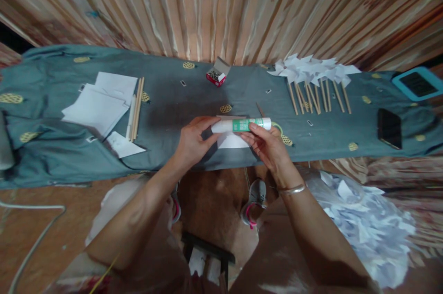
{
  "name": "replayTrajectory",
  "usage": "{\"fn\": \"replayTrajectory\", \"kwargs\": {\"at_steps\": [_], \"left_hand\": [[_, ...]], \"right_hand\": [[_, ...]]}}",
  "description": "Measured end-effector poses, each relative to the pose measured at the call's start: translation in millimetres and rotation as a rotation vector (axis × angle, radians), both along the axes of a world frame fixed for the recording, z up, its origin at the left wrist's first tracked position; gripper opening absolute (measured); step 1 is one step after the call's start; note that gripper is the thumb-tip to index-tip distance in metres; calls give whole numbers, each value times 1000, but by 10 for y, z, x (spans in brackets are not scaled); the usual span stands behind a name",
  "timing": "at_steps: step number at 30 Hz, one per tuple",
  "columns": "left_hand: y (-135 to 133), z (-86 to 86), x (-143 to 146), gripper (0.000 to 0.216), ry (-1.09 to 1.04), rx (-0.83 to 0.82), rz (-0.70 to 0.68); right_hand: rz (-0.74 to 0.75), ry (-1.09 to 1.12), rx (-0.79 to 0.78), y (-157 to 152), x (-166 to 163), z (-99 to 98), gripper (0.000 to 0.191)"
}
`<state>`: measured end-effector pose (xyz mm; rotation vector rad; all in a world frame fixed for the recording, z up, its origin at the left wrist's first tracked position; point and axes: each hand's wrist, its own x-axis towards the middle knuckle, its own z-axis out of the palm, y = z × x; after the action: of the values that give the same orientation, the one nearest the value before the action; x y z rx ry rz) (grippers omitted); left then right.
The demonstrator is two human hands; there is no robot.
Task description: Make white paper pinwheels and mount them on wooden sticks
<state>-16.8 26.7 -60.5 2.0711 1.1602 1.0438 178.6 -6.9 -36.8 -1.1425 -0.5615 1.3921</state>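
Dim warm light, soft blur, curved edges

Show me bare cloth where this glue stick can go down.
Bare cloth lies between the loose sticks and the left hand, between the small red box and the pinwheels, and between those and the phone. Crowded: the paper stack at left, the pinwheels at right.

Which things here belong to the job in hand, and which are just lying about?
In the job: glue stick, held by left hand and right hand; white paper square beneath it; likely also paper sheets, wooden sticks, small red box, finished pinwheels.
Lying about: black phone, blue-cased tablet, heap of paper scraps.
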Motion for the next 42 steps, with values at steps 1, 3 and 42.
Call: {"fn": "replayTrajectory", "kwargs": {"at_steps": [1, 3, 42], "left_hand": [[-3, 2, -4, 33, 15, 22, -1], [-11, 6, -8, 31, 47, 78, -4], [-147, -24, -35, 28, 323, 350, -176]], "right_hand": [[4, -2, -4, 0, 3, 4, 31], [14, -14, -8, 2, 11, 13, 32], [291, -1441, 428, -293, 282, -214, 30]]}}
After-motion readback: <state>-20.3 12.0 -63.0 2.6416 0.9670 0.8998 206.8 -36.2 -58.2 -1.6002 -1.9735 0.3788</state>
